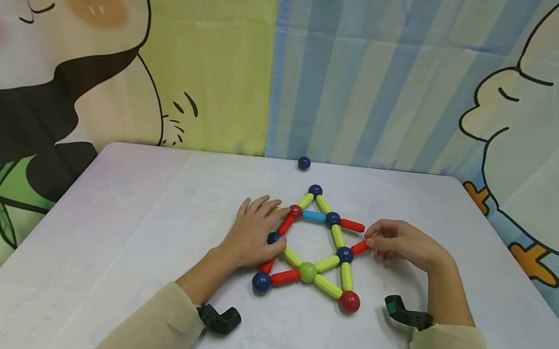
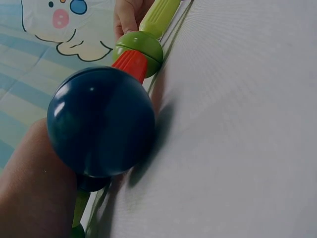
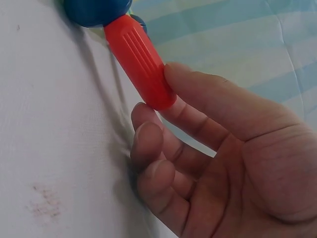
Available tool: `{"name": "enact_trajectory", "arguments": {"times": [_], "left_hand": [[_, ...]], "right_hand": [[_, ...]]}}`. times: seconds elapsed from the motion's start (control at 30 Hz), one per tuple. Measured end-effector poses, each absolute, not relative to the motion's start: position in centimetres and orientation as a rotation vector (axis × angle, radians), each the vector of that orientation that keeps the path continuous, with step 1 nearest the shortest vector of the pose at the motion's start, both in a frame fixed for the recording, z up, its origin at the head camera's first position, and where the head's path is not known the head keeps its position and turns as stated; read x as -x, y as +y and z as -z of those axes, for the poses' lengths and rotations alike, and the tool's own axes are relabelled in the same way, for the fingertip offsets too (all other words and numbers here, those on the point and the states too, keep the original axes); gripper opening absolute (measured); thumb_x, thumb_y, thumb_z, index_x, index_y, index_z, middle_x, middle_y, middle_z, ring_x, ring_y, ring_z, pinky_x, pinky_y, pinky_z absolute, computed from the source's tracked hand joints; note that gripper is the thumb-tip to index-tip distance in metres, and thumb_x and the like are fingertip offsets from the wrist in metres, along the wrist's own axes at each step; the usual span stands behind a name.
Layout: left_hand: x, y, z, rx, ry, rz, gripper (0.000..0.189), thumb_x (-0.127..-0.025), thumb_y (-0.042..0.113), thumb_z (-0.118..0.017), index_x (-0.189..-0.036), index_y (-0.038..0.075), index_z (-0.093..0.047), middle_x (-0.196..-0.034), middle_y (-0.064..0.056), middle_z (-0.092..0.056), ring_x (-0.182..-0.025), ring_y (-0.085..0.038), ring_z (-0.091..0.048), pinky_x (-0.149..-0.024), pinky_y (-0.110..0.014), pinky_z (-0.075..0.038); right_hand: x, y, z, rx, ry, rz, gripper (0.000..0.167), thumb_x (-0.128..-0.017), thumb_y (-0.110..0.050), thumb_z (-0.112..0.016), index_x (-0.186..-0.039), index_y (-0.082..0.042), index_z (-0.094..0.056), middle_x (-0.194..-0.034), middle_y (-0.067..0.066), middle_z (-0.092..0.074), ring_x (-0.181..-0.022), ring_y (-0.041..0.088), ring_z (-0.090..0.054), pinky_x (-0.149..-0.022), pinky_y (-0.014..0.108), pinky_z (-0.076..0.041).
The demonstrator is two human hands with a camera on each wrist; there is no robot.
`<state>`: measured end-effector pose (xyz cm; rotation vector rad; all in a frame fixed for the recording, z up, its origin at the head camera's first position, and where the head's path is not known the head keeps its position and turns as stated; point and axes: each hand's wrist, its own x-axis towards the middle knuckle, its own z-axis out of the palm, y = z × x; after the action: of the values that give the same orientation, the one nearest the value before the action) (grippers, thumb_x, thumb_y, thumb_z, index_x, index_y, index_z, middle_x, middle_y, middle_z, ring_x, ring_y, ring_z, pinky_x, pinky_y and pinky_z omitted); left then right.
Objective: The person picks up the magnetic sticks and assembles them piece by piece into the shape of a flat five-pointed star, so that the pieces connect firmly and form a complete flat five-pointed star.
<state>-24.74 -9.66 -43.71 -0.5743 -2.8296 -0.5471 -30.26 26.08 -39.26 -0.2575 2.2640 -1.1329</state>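
Note:
Rods and balls of a building toy are joined in a star-like frame on the table. My right hand [image 1: 404, 245] pinches the free end of a red rod [image 3: 141, 64] between thumb and fingers. That rod's other end meets a dark blue ball [image 1: 345, 255]. My left hand [image 1: 253, 235] rests over the frame's left side, fingers spread, partly covering another blue ball [image 1: 273, 237] and some rods. Closest to me are a larger blue ball [image 2: 101, 121], a green ball [image 1: 307, 272] and a red ball [image 1: 349, 302]. A second red rod [image 1: 352, 225] juts out to the right.
A loose dark blue ball [image 1: 304, 163] lies by the table's far edge. Behind the white table [image 1: 61, 287] hangs a curtain [image 1: 365, 74] with cartoon animals. Black wrist devices [image 1: 218, 319] sit at both cuffs.

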Motion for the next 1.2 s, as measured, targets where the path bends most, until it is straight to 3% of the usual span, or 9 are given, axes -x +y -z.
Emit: {"name": "enact_trajectory", "arguments": {"times": [0.17,0.27,0.47,0.9,1.2], "left_hand": [[24.81,-9.57,43.77,0.454,-2.861,0.620,0.065,-0.090,0.043,-0.054,-0.151,0.021,-0.053,-0.160,-0.010,-0.045,-0.155,-0.038,-0.026,-0.123,-0.068,-0.016],[24.88,-9.62,43.88,0.398,-2.876,0.672,0.067,-0.090,0.045,-0.056,-0.152,0.021,-0.051,-0.161,-0.011,-0.041,-0.156,-0.038,-0.022,-0.124,-0.066,-0.020],[24.91,-9.80,43.98,0.390,-2.879,0.719,0.068,-0.090,0.046,-0.058,-0.152,0.019,-0.051,-0.157,-0.011,-0.045,-0.154,-0.037,-0.025,-0.122,-0.063,-0.028],[24.96,-9.97,44.27,0.389,-2.876,0.726,0.067,-0.089,0.046,-0.058,-0.151,0.019,-0.053,-0.154,-0.010,-0.049,-0.153,-0.037,-0.027,-0.121,-0.063,-0.029],[25.30,-9.81,44.72,0.385,-2.843,0.762,0.065,-0.089,0.045,-0.058,-0.149,0.020,-0.055,-0.152,-0.009,-0.051,-0.153,-0.036,-0.028,-0.120,-0.062,-0.029]], "right_hand": [[30.35,25.94,39.49,0.250,2.268,1.154,0.041,-0.097,-0.032,-0.071,-0.125,-0.004,-0.060,-0.097,0.010,-0.065,-0.080,0.025,-0.061,-0.071,0.031,-0.056],[30.32,25.83,39.47,0.249,2.271,1.158,0.041,-0.097,-0.031,-0.071,-0.125,-0.003,-0.060,-0.097,0.010,-0.065,-0.080,0.025,-0.061,-0.071,0.031,-0.056],[30.32,25.45,39.48,0.240,2.277,1.171,0.040,-0.097,-0.033,-0.072,-0.122,-0.004,-0.060,-0.099,0.011,-0.065,-0.080,0.025,-0.062,-0.072,0.031,-0.058],[30.28,25.24,39.51,0.226,2.263,1.178,0.042,-0.098,-0.033,-0.070,-0.125,-0.004,-0.058,-0.093,0.010,-0.066,-0.076,0.023,-0.061,-0.067,0.030,-0.058],[30.36,25.28,38.79,0.205,2.355,1.052,0.043,-0.098,-0.037,-0.068,-0.126,-0.006,-0.058,-0.096,0.009,-0.065,-0.083,0.024,-0.061,-0.073,0.032,-0.056]]}}
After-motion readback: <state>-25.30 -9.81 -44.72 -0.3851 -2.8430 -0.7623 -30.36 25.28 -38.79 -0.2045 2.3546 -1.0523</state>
